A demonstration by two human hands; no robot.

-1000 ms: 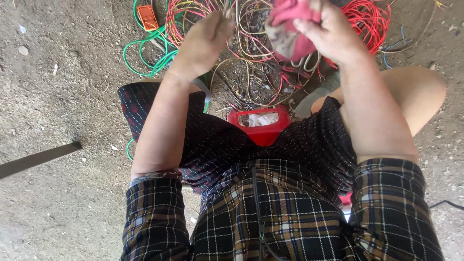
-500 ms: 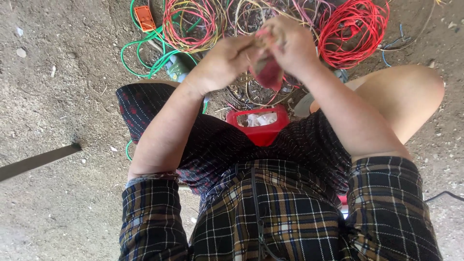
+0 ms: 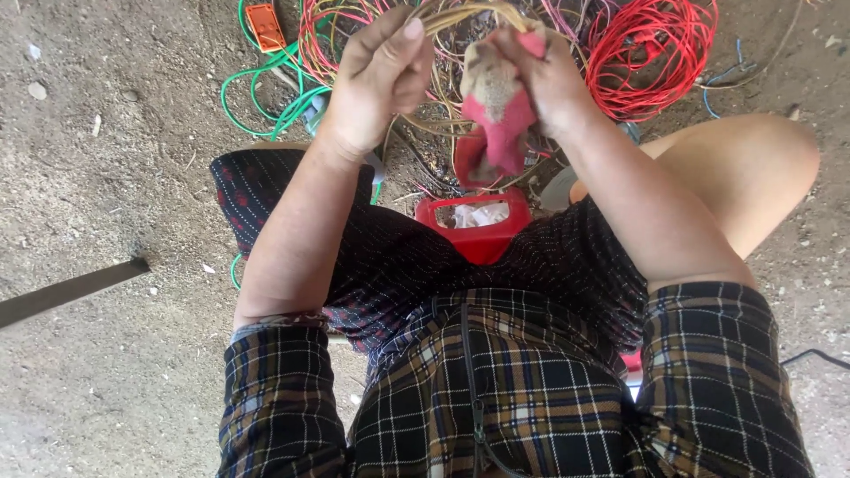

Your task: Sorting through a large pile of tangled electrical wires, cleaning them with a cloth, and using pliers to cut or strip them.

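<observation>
While the right hand (image 3: pixel 540 75) clamps a red cloth (image 3: pixel 500 115), the left hand (image 3: pixel 376 80) pinches tan wire (image 3: pixel 460 13) arching left-right between them.

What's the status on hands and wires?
Left hand pinching tan wires. Right hand gripping dirty red rag. Red tub below; nothing blocking.

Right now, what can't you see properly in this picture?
- Head view: the left hand hides the part of the tan wires it pinches.
- The pink cloth covers the right hand palm.
- The top edge cuts off the red wire coil.
- The red container contents are too small.
</observation>
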